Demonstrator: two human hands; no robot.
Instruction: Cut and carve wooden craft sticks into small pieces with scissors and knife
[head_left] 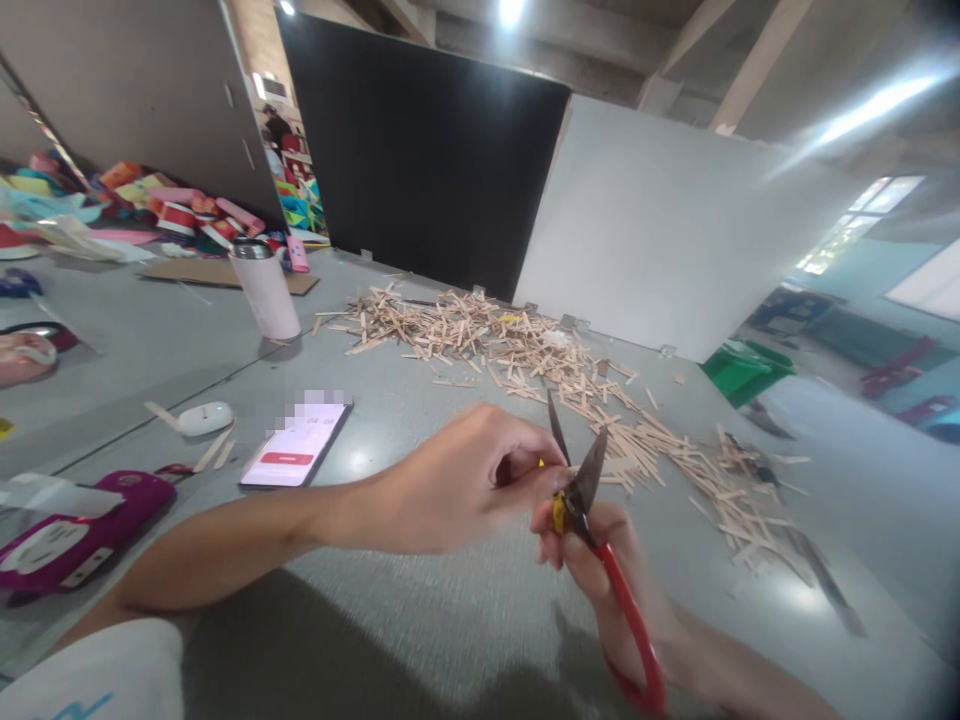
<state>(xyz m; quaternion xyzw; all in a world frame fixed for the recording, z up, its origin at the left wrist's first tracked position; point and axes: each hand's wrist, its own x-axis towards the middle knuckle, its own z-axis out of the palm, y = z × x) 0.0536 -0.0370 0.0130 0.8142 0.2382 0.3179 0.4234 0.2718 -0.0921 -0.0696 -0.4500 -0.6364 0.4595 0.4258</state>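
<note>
On the worktop [394,430] before you, sticks [487,335] spread from the far edge toward the right edge. Toward the left edge lie a phone [296,447], mouse [205,419] and pouch [88,535], with a bottle [266,300] behind the phone.

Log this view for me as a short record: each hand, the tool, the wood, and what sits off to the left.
Left hand: beside the blades; anything pinched is unclear
Right hand: gripping red-handled metal scissors
Blades: spread open
Wood: heap of thin pale wooden strips beyond the hands, trailing right
Surface: smooth grey table
Left side: dark-edged phone with lit screen, white oval mouse, pale pink cylindrical bottle
</note>
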